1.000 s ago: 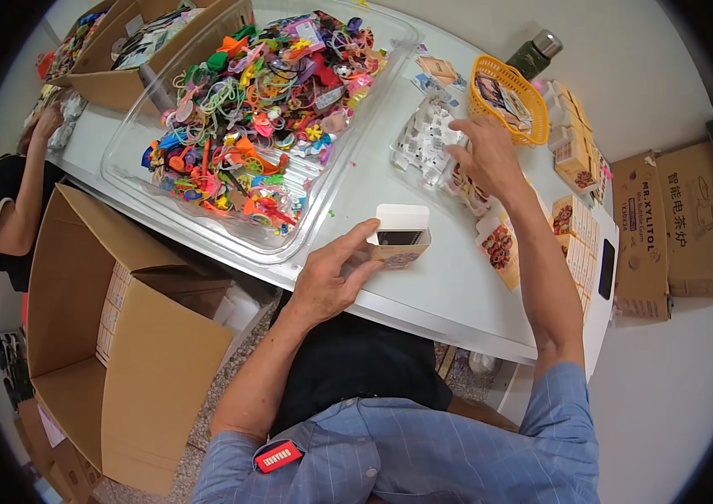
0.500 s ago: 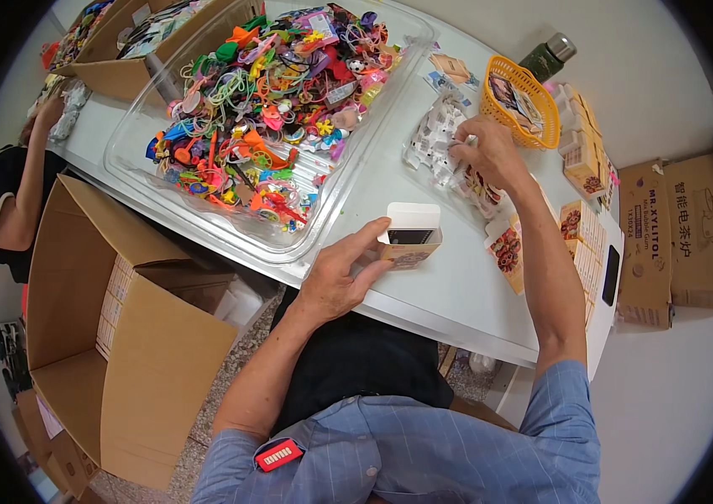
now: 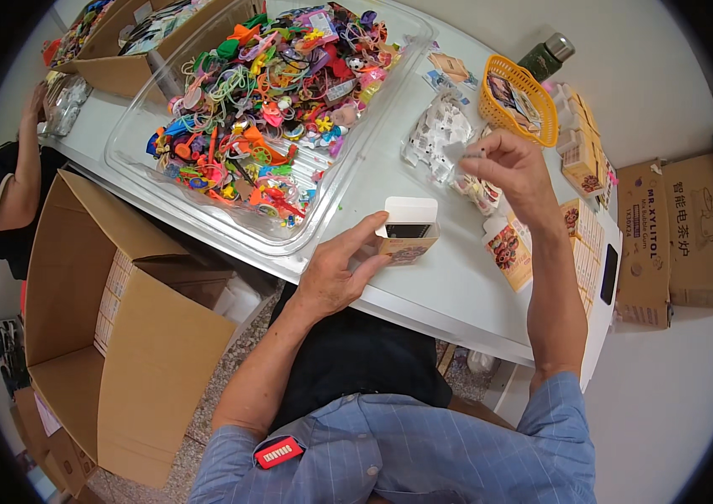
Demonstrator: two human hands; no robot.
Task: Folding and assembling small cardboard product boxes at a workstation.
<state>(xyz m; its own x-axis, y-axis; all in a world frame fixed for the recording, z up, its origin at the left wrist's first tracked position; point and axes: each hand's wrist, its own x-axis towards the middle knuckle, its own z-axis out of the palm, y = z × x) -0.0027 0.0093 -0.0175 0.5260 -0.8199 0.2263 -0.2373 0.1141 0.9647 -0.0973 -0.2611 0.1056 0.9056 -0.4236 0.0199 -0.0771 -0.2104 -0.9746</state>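
Note:
My left hand (image 3: 337, 270) grips a small printed carton (image 3: 407, 250) by its side, above the table's front edge. The carton's white top flap stands up, and something dark shows inside. My right hand (image 3: 509, 172) is pinched on a small translucent packet (image 3: 468, 159), largely covered by the fingers. Just left of that hand lies a heap of small grey-white packets (image 3: 438, 133) in clear plastic. Below it are colourful wrapped pieces (image 3: 481, 191) and a flat printed carton (image 3: 508, 252).
A clear tray (image 3: 310, 239) of colourful toys covers the table's left half. To the right are a yellow basket (image 3: 545, 139), a green flask (image 3: 547, 57), stacked cartons (image 3: 585, 160) and a phone (image 3: 610, 275). An open cardboard box (image 3: 163, 378) stands lower left, near another person's arm (image 3: 26, 168).
My right hand has lifted off the heap of packets and come nearer with a small packet between its fingers. The left hand and carton have barely shifted. The other person's arm has moved slightly.

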